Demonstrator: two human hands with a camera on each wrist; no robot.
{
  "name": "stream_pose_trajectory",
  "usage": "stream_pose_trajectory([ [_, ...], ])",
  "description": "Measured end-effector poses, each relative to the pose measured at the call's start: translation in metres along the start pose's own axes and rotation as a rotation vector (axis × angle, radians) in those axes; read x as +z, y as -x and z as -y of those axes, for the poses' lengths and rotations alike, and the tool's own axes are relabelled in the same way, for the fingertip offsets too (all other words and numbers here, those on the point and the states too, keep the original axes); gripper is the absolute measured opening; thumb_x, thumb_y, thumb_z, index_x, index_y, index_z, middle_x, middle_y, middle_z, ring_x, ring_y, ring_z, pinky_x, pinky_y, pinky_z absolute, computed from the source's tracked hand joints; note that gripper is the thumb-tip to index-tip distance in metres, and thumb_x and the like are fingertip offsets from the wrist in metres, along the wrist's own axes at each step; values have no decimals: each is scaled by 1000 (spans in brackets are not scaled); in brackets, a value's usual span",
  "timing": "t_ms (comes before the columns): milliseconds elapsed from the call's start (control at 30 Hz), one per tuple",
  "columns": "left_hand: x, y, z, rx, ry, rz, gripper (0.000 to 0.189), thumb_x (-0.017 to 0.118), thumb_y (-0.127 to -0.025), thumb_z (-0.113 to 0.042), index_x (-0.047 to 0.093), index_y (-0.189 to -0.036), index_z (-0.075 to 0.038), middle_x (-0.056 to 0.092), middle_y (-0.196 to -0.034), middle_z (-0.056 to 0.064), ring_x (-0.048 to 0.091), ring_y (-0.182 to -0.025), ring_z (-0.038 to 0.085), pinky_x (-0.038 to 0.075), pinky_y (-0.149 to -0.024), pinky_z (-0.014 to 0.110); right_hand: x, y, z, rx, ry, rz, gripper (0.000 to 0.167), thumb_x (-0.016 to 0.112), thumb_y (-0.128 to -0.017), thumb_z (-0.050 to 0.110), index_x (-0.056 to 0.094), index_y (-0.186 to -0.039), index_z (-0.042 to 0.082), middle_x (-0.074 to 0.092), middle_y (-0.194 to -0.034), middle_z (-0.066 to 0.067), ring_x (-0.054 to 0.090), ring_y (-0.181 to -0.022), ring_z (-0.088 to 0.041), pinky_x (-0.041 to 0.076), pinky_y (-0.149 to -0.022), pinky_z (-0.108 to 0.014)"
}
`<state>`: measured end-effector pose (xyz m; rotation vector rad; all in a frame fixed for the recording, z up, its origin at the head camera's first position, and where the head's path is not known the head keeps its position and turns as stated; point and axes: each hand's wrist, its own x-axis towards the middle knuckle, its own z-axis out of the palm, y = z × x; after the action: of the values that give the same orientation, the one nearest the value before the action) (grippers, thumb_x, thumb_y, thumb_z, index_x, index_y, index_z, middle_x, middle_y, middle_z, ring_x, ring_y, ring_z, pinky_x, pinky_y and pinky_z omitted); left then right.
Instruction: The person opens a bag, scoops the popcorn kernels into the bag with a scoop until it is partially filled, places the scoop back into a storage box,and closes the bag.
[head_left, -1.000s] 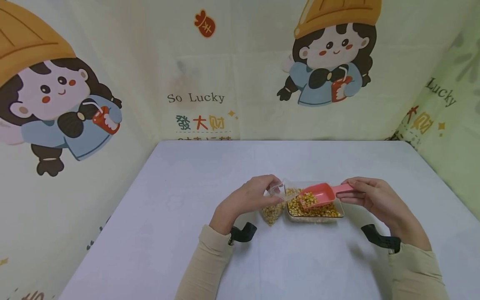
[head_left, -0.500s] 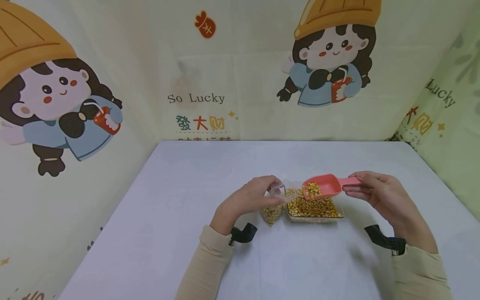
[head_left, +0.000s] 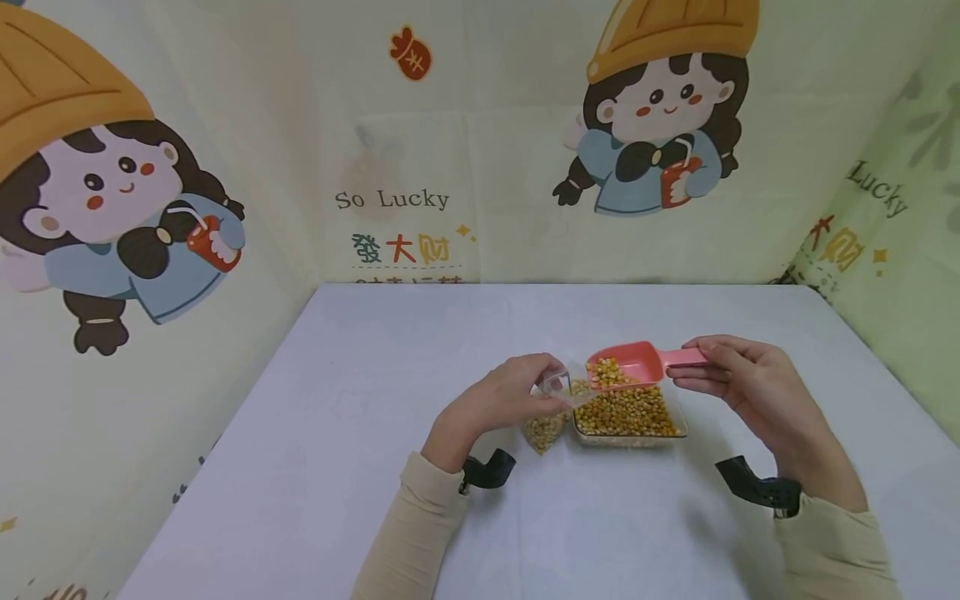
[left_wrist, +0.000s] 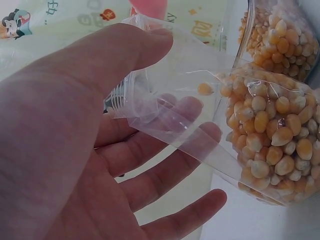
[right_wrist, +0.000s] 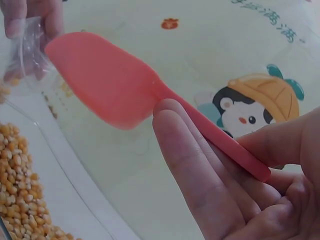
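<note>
My left hand (head_left: 504,390) pinches the top of a clear plastic bag (left_wrist: 274,137) between thumb and fingers. Corn kernels fill the bag's lower part, and a loose one lies higher up inside. My right hand (head_left: 757,387) grips the handle of a pink scoop (head_left: 641,362), which carries corn kernels (head_left: 606,372) near its front lip. In the head view the scoop's tip overlaps the bag's mouth. The right wrist view shows the scoop's underside, with fingers (right_wrist: 177,145) beneath the handle. Below the scoop sits a clear rectangular container (head_left: 632,442) of corn kernels.
The container stands right beside the bag on a white table (head_left: 375,500). A printed cloth (head_left: 510,167) with cartoon figures hangs behind the table and along both sides. A black wrist mount (head_left: 487,469) sits at the left sleeve, another mount (head_left: 757,485) at the right.
My right hand raised the loaded scoop off the container's kernels and to the right, then brought it back left to the bag's mouth. The left hand and bag have hardly moved.
</note>
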<state>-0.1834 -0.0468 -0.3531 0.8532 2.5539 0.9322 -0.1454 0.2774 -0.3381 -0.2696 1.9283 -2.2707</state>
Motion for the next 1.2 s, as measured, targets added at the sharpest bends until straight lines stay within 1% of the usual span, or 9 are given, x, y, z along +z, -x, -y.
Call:
stream_pose_trajectory([
  [200, 0, 0, 0, -6, 8, -1, 51, 69, -92, -40, 55, -132, -12, 63, -117, -2, 58, -105, 11, 52, -89, 26, 14, 0, 5, 0, 91, -4, 34, 55, -102, 21, 56, -120, -7, 75, -105, -6, 75, -94, -21, 57, -83, -29],
  [400, 0, 1, 1, -13, 27, -4, 52, 70, -91, -39, 55, -133, -11, 63, -115, -2, 58, -105, 11, 52, -89, 26, 27, 2, 10, -3, 245, -29, 44, 55, -102, 27, 52, -124, -10, 75, -105, -5, 75, -94, -19, 57, -82, -24],
  [533, 0, 1, 1, -13, 34, -4, 52, 70, -91, -37, 55, -133, -12, 63, -115, -2, 58, -104, 10, 52, -89, 26, 31, 3, 12, 6, 351, -51, 46, 53, -102, 31, 52, -126, -8, 75, -107, -4, 75, -95, -18, 57, -82, -22],
  [667, -1, 1, 2, -7, 35, -5, 52, 70, -91, -37, 55, -133, -11, 63, -115, -2, 57, -104, 10, 51, -89, 26, 34, 4, 14, 16, 455, -66, 43, 51, -103, 34, 55, -126, -2, 75, -107, -3, 74, -96, -17, 56, -82, -20],
  [833, 0, 0, 3, 0, 39, -5, 52, 70, -91, -37, 55, -133, -10, 62, -113, -3, 57, -102, 10, 51, -87, 25, 37, 5, 16, 2, 499, -76, 41, 51, -103, 34, 57, -125, 0, 76, -105, -2, 74, -96, -15, 55, -82, -18],
  [967, 0, 1, 4, -2, 47, -5, 52, 71, -91, -39, 55, -132, -12, 62, -113, -3, 57, -102, 10, 51, -86, 24, 39, 6, 18, 15, 541, -92, 44, 49, -103, 37, 56, -126, 1, 76, -105, 0, 74, -95, -14, 55, -82, -17],
  [1100, -1, 2, 5, 7, 55, -7, 53, 71, -90, -39, 55, -133, -12, 62, -113, -3, 57, -103, 10, 51, -87, 25, 40, 7, 19, 28, 586, -100, 46, 48, -103, 41, 57, -128, 3, 76, -105, 1, 74, -95, -12, 54, -81, -15],
  [1200, -2, 2, 5, 15, 50, -10, 52, 70, -91, -38, 55, -133, -11, 62, -112, -3, 57, -103, 10, 51, -87, 25, 41, 7, 20, 21, 601, -101, 45, 48, -103, 41, 57, -128, 4, 76, -106, 0, 74, -95, -12, 54, -82, -14],
])
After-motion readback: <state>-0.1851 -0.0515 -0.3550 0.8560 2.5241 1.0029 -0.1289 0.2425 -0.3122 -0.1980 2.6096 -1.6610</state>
